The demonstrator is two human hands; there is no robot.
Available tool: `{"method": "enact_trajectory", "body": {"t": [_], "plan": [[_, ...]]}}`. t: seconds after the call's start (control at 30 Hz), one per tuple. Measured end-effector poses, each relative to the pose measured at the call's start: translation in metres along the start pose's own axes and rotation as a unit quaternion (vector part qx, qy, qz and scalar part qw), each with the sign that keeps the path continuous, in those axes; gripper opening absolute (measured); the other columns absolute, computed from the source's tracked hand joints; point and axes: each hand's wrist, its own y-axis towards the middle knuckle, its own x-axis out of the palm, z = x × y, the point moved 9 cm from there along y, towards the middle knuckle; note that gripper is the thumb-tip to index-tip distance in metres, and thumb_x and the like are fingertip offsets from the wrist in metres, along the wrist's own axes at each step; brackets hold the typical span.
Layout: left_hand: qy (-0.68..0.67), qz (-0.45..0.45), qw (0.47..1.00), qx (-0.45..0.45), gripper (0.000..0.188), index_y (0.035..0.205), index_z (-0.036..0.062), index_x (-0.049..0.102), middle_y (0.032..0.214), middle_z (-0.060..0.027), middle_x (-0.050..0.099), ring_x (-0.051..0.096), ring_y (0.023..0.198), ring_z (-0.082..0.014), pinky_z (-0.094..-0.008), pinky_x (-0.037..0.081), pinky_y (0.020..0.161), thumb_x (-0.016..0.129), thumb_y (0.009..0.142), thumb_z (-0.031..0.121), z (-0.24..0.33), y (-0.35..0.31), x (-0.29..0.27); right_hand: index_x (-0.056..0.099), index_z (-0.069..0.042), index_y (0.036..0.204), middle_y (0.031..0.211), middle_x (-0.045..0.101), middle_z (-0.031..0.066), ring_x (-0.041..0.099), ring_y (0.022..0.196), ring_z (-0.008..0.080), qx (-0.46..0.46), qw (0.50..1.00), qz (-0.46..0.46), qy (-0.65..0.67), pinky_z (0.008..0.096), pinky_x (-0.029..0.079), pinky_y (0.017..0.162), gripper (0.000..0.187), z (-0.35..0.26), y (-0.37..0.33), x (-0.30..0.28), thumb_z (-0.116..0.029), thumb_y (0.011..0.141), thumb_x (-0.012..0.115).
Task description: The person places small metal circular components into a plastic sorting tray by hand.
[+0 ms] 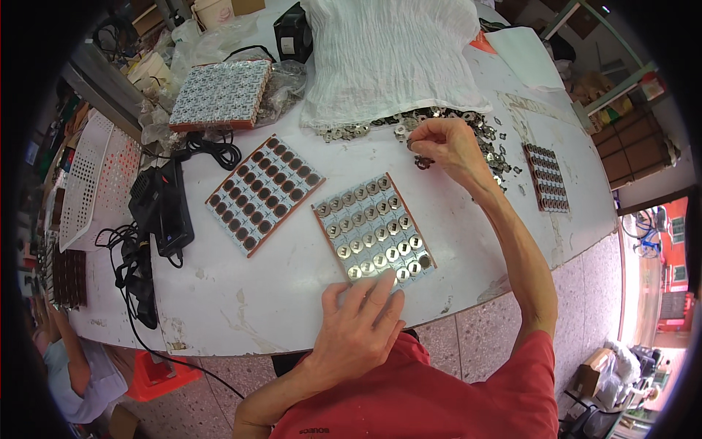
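Observation:
In front of me lies a panel of small circuit boards (pixel 369 219), with rows of shiny metal clips on it. One place near its right lower corner shows a dark round pad without a clip. My left hand (pixel 358 325) rests at the panel's near edge, fingers stretched and slightly apart, the tips touching it. Farther off to the right, my right hand (pixel 452 146) pinches at the edge of a heap of loose metal clips (pixel 490 135). Small dark metal clips (pixel 422 162) show under its fingertips; how many it grips is hidden.
A second panel (pixel 265 192) with bare dark pads lies left; another (pixel 546 178) lies far right. A white sack (pixel 391 62) covers part of the heap. Stacked panels (pixel 223 94), a black device (pixel 164 208) with cables and a white basket (pixel 99 179) stand left. Another person's arm (pixel 67 351) shows lower left.

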Motion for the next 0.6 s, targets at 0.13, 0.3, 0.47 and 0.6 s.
{"method": "enact_trajectory", "body": {"t": [0.13, 0.3, 0.47, 0.6], "plan": [[0.002, -0.002, 1.000, 0.003, 0.042, 0.114, 0.0021, 0.069, 0.138, -0.0169, 0.057, 0.055, 0.115, -0.0288, -0.0482, 0.036, 0.095, 0.077, 0.077, 0.020, 0.001, 0.002, -0.002, 0.075, 0.000, 0.094, 0.079, 0.073, 0.0100, 0.067, 0.070, 0.0165, 0.028, 0.993, -0.034, 0.109, 0.0320, 0.052, 0.066, 0.017, 0.010, -0.011, 0.002, -0.007, 0.079, 0.075], [0.010, -0.013, 1.000, 0.000, 0.042, 0.115, 0.0018, 0.070, 0.138, -0.0170, 0.058, 0.055, 0.115, -0.0292, -0.0482, 0.037, 0.095, 0.077, 0.078, 0.019, 0.002, 0.001, 0.000, 0.075, -0.001, 0.095, 0.078, 0.073, 0.0121, 0.069, 0.071, 0.0218, -0.009, 0.999, -0.006, 0.039, 0.0349, 0.053, 0.068, 0.016, 0.010, -0.027, 0.005, -0.008, 0.080, 0.074], [0.015, -0.016, 1.000, 0.001, 0.042, 0.115, 0.0017, 0.070, 0.139, -0.0171, 0.058, 0.055, 0.115, -0.0291, -0.0475, 0.037, 0.095, 0.076, 0.078, 0.020, 0.003, 0.002, 0.000, 0.073, -0.003, 0.089, 0.087, 0.072, 0.0139, 0.069, 0.081, 0.0338, -0.112, 0.986, 0.064, -0.107, 0.0433, 0.051, 0.072, 0.012, -0.008, -0.048, -0.001, -0.009, 0.080, 0.070], [0.014, -0.014, 1.000, 0.004, 0.042, 0.115, 0.0018, 0.070, 0.140, -0.0174, 0.058, 0.055, 0.115, -0.0291, -0.0473, 0.037, 0.095, 0.075, 0.079, 0.020, 0.004, 0.003, 0.000, 0.071, -0.002, 0.087, 0.088, 0.071, 0.0130, 0.069, 0.082, 0.0321, -0.085, 0.993, 0.042, -0.073, 0.0435, 0.051, 0.072, 0.010, -0.004, -0.052, -0.006, -0.009, 0.081, 0.069]]}}
